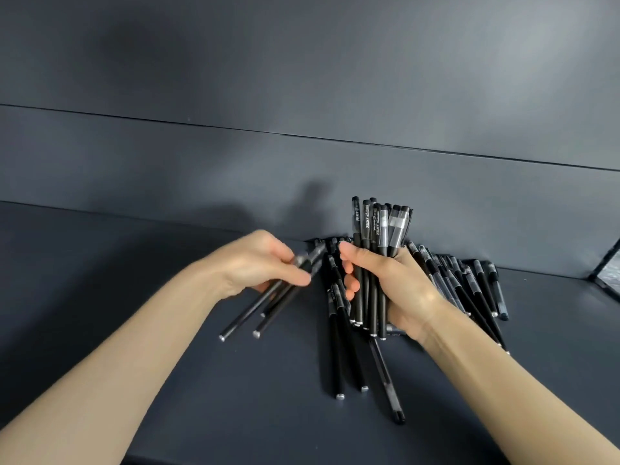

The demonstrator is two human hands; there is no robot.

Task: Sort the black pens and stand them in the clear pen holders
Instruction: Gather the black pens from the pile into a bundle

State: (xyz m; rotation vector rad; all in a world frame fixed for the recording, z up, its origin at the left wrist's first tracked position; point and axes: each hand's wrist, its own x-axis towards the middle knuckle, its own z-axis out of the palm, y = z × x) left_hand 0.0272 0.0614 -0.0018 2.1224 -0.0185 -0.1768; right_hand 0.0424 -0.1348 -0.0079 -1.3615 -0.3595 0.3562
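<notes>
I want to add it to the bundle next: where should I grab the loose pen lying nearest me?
Pinch the nearest pen at mid-barrel from above: it lies flat on the table, near half unobstructed, far end under the right hand.

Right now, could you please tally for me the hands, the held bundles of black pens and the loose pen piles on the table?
Hands: 2, left hand and right hand
Held bundles: 2, left bundle, right bundle
Piles: 1, the loose pen pile
Total: 5
Single pens overlap too much to count.
</notes>
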